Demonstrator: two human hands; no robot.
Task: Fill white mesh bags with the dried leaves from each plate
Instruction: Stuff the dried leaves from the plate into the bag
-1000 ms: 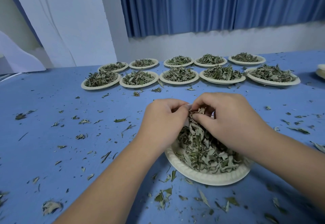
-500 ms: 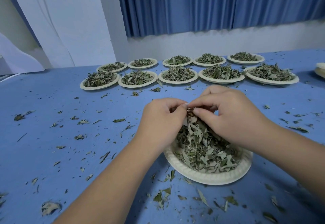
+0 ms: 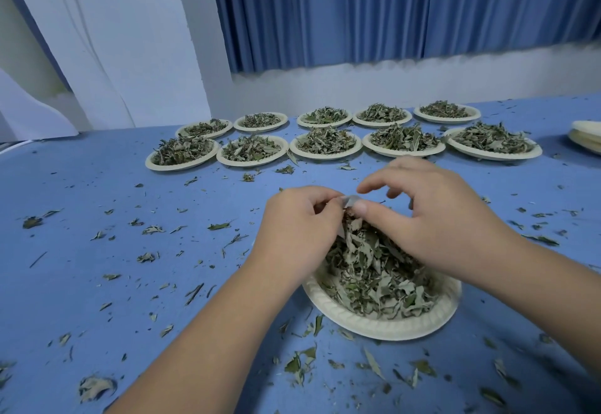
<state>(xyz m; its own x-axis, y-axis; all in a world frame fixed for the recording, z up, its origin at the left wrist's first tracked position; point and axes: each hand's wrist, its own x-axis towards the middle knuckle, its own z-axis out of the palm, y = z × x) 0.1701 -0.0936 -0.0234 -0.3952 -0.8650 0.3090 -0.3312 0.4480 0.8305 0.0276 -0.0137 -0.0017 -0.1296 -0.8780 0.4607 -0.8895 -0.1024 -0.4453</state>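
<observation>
A white paper plate (image 3: 383, 327) heaped with dried leaves (image 3: 374, 277) sits on the blue table in front of me. Over its far edge, both hands hold a small white mesh bag (image 3: 350, 200), mostly hidden by fingers and leaves. My left hand (image 3: 299, 228) grips the bag's left side with curled fingers. My right hand (image 3: 432, 218) presses its thumb on the bag's rim and on leaves at its mouth, while its other fingers are lifted and spread.
Ten more plates of dried leaves (image 3: 325, 146) stand in two rows at the back of the table. A stack of empty plates (image 3: 587, 140) lies at the far right edge. Loose leaf bits (image 3: 146, 257) litter the blue tabletop (image 3: 97, 283).
My right hand's fingers have lifted and spread away from the bag's mouth, leaving only the thumb on it. A strip of the white bag now shows between the hands.
</observation>
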